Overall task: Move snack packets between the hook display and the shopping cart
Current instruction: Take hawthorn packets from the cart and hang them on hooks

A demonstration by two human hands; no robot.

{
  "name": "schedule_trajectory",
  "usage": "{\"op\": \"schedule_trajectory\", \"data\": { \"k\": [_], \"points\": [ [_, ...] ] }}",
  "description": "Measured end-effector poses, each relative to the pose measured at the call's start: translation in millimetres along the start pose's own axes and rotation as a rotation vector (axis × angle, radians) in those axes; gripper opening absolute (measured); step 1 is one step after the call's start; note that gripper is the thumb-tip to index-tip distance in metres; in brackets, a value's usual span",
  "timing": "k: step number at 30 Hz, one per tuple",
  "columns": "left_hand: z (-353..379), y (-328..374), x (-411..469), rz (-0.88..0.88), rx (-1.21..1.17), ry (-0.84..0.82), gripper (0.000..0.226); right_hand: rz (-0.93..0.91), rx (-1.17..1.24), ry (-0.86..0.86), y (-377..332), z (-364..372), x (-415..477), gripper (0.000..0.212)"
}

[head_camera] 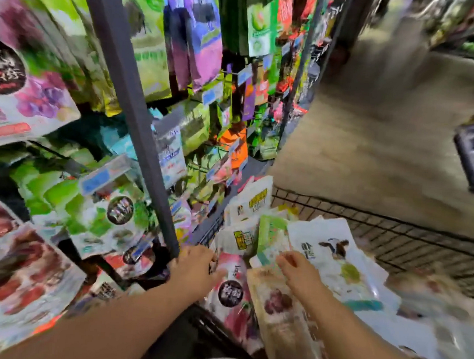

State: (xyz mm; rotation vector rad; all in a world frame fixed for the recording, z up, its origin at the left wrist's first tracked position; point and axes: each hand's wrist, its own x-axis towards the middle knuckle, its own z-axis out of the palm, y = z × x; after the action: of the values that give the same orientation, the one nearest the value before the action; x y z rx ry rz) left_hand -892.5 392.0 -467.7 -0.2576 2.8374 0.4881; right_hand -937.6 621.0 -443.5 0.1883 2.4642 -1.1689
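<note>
We reach both hands into the shopping cart (394, 239), which is heaped with snack packets (334, 259) just beside the hook display (130, 87). Our left hand (196, 266) sits at the top edge of a pink packet (233, 297). Our right hand (298, 270) touches a green-and-white packet (271, 237). Blur hides whether either hand is grasping.

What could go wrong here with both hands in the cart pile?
1. Packets in the shopping cart overlap loosely, so lifting the pink packet near the left hand may drag neighbours out.
2. The right hand is over several stacked packets, so it could pick up two.
</note>
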Motion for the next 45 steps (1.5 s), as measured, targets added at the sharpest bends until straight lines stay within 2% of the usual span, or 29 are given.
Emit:
{"op": "schedule_trajectory", "data": {
  "k": [3,7,11,15,19,23,27,33,37,39,43,45],
  "points": [
    [7.8,7.2,-2.9,-0.059,0.037,-0.053,0.032,0.040,-0.138,0.013,27.0,-13.6,-8.3,0.031],
    [10.7,10.7,-4.8,-0.058,0.084,-0.030,0.038,0.056,-0.194,0.039,56.0,-22.8,-14.3,0.011],
    [15.5,10.1,-0.4,-0.061,0.073,-0.009,0.043,0.003,-0.258,0.036,67.1,-28.1,-16.1,0.006],
    [15.6,12.0,2.4,-0.056,0.086,-0.010,0.044,0.009,-0.223,0.043,72.9,-35.6,-15.2,0.010],
    [16.4,15.2,4.1,-0.054,0.102,-0.014,0.041,0.025,-0.204,0.065,78.7,-44.1,-12.9,0.033],
    [19.0,15.3,5.7,-0.056,0.127,-0.010,0.042,0.022,-0.348,0.057,82.5,-44.0,-16.6,0.011],
    [19.1,15.3,5.0,-0.052,0.132,0.009,0.042,0.153,-0.441,-0.024,89.0,-35.2,-27.6,0.023],
    [18.9,15.4,1.6,-0.062,0.133,0.006,0.043,0.289,-0.193,-0.068,94.4,-27.9,-33.0,0.036],
    [17.2,16.9,-0.6,-0.057,0.109,0.021,0.043,0.323,0.103,-0.114,97.2,-32.8,-25.9,0.015],
    [17.9,16.0,-1.5,-0.040,0.108,0.036,0.045,0.282,0.174,-0.145,94.6,-31.6,-25.8,0.015],
    [23.0,8.1,2.4,0.015,0.178,0.083,0.055,0.124,0.162,-0.160,73.9,-26.7,-36.7,0.015],
    [25.5,6.3,3.3,0.095,0.167,0.133,0.072,0.066,0.305,-0.110,64.5,-27.0,-38.5,0.013]
  ]
}}
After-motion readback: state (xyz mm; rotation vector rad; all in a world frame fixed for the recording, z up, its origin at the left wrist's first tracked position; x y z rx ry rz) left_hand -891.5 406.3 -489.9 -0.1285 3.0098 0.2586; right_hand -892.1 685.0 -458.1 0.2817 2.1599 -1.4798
